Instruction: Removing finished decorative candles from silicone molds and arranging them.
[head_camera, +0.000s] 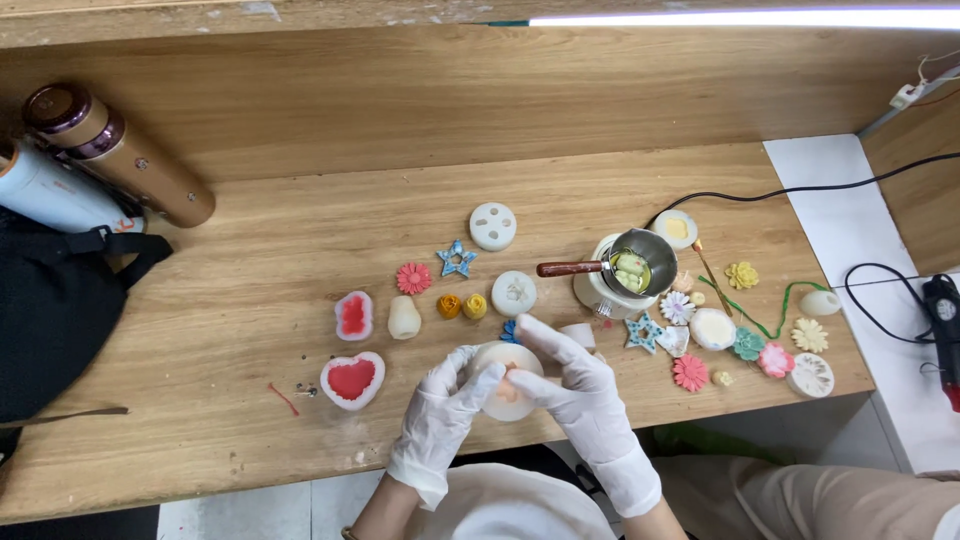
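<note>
Gripping round mould (508, 392), both hands; cluttered wooden desk (250, 290), wooden back wall (420, 90)

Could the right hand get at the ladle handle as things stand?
Probably yes. The ladle handle juts out just beyond the right hand, with only a small white mould nearby, but that hand would first have to release the round mould.

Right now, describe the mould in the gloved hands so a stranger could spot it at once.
Start at the wooden table and go to its front edge, where the left hand and right hand meet. Between them sits a round white mould with a peach-coloured centre. Unlike the nearby heart-shaped mould, it is round and held.
</note>
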